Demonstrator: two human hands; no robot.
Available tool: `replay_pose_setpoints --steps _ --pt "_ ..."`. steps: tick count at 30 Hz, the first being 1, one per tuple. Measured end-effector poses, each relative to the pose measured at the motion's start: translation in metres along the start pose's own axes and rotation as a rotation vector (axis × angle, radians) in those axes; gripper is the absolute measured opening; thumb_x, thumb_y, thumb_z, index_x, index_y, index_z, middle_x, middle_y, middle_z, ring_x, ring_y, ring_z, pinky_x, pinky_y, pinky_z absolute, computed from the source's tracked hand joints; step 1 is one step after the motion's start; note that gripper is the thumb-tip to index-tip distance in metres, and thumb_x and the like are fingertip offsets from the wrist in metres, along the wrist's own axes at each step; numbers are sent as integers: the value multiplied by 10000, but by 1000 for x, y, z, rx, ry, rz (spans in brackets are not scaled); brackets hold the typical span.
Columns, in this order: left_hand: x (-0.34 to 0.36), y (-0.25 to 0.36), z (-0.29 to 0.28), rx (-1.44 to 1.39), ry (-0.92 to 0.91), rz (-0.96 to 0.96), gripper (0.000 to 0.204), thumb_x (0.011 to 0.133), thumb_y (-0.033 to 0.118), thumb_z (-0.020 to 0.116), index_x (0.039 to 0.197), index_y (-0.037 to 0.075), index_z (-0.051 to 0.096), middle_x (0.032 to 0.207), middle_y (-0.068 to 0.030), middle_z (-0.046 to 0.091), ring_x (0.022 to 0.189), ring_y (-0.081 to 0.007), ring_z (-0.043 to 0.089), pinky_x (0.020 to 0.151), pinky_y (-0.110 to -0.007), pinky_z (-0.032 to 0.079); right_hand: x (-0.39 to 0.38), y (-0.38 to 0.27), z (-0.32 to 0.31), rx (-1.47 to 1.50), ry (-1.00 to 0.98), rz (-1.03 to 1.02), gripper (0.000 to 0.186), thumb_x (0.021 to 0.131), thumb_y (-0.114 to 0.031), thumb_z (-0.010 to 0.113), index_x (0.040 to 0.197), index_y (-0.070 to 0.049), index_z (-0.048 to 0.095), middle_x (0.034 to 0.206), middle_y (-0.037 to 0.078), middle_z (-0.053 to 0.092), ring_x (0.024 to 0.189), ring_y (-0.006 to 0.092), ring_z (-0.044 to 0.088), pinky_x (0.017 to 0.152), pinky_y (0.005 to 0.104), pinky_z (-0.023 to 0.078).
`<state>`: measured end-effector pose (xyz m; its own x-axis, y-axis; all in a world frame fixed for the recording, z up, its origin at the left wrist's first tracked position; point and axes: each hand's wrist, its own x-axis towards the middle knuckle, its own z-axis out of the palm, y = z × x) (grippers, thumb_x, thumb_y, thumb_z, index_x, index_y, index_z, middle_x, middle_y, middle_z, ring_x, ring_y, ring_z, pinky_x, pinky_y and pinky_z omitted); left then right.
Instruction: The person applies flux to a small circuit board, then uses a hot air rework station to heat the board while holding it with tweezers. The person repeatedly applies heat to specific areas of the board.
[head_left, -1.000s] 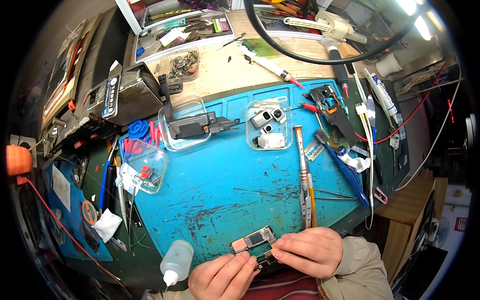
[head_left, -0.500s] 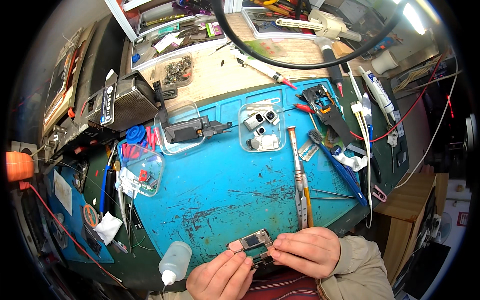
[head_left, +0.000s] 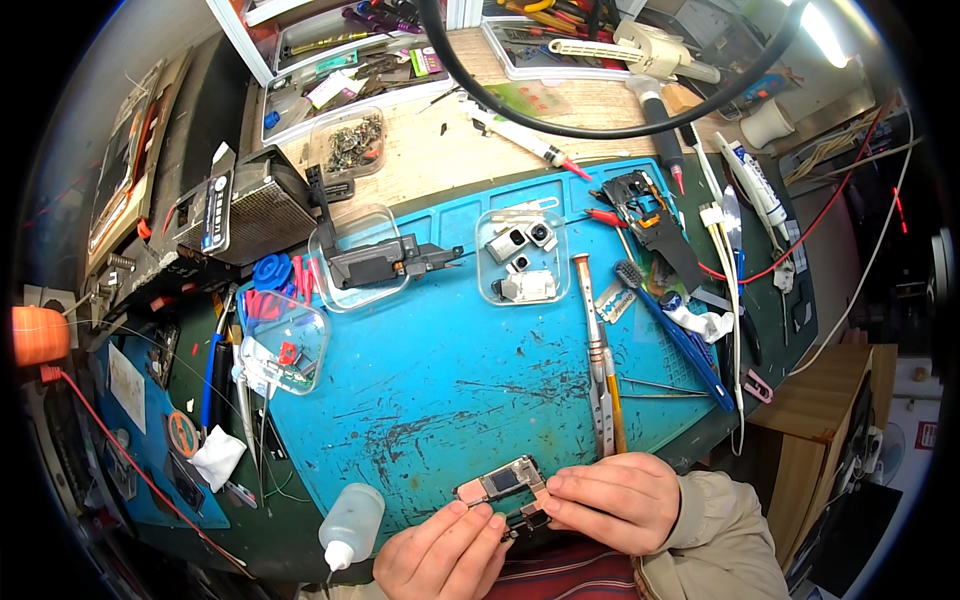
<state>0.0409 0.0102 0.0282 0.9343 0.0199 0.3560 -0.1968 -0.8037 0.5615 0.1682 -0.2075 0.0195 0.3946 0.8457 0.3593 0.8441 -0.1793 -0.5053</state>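
Observation:
A small L-shaped phone circuit board, with copper-coloured patches and a dark square chip, is held up over the near edge of the blue mat. My left hand pinches its lower left side with the fingertips. At its right end, my right hand grips it between thumb and fingers. Part of the board is hidden behind the fingers. Just left of my left hand, a translucent squeeze bottle lies tilted with its white nozzle toward me.
Tweezers and a blue brush lie to the right. Farther back are a clear tray of camera modules, a black phone part on another tray, and a syringe. A black cable loop hangs overhead.

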Motion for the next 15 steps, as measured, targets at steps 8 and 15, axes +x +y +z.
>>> replay_pose_setpoints --steps 8,15 --pt "-11 -5 3 86 -90 23 266 763 112 851 1018 64 789 1071 -91 772 960 -246 703 832 -342 556 1 0 0 -11 -6 2 303 881 -91 784 1178 -31 769 1194 79 740 1033 176 715 840 282 582" --pt "-1 0 0 6 3 1 257 831 39 824 1082 11 778 1071 -119 770 993 -285 752 853 -351 595 0 0 0 -21 4 -12 302 887 -92 768 1182 -27 766 1192 83 743 1029 180 715 835 285 580"
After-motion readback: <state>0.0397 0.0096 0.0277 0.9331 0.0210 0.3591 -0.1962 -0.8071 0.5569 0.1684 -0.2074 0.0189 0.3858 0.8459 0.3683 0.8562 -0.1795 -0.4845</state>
